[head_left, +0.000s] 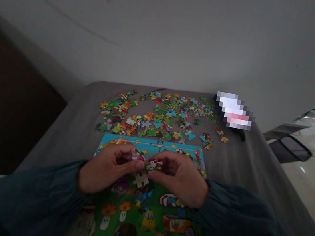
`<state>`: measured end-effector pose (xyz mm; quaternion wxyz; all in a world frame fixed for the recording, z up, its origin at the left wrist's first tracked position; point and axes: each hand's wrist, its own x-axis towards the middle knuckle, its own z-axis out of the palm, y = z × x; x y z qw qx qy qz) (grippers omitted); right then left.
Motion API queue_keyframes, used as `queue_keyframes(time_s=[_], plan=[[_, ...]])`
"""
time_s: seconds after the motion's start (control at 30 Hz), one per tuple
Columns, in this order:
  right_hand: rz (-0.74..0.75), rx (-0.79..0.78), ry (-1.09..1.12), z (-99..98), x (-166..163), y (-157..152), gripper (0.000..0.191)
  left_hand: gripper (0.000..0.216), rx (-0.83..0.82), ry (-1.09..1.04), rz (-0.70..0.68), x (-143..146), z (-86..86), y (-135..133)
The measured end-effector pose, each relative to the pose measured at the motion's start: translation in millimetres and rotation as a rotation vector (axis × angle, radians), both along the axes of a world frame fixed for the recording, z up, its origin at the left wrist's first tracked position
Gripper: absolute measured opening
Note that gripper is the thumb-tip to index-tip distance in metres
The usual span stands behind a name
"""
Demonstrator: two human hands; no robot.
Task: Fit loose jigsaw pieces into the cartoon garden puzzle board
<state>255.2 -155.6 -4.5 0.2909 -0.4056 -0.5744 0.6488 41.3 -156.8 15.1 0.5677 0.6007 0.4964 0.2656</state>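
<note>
My left hand [115,163] pinches a pink and green jigsaw piece [138,155] between thumb and fingers. Close against it, my right hand [180,177] grips another jigsaw piece [153,165], white and green with some red. The two pieces are side by side, and whether they touch or interlock I cannot tell. Just below the fingertips shows a plain beige jigsaw piece [141,180]. Under both hands lies a printed picture board [116,210] with cartoon mushrooms and other figures on green, and a light blue upper edge.
Many loose jigsaw pieces [170,114] are spread beyond the board on the grey cloth-covered table [85,113]. A phone [234,111] with a lit, blurred screen rests at the back right. A pale wall [172,35] rises behind the table.
</note>
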Motion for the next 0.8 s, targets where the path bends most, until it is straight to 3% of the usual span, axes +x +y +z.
queue_keyframes(time_s=[0.27,0.4,0.47,0.67,0.8], plan=[[-0.032,0.016,-0.069,-1.5,0.9,0.7,0.040,0.055,-0.056,0.024,-0.036,4.4,-0.9,0.0],[-0.048,0.044,-0.124,0.6,2.4,0.4,0.047,0.060,0.025,0.072,0.021,5.3,-0.1,-1.7],[-0.013,0.080,-0.137,1.7,3.2,0.4,0.046,0.060,0.062,0.110,0.032,5.6,0.2,-2.2],[0.100,0.279,-0.162,4.8,4.7,0.8,0.046,0.055,-0.030,0.124,-0.010,7.5,1.1,-4.0],[0.125,0.325,-0.214,3.6,7.2,1.0,0.031,0.050,-0.030,0.156,-0.035,6.5,-0.5,-5.6]])
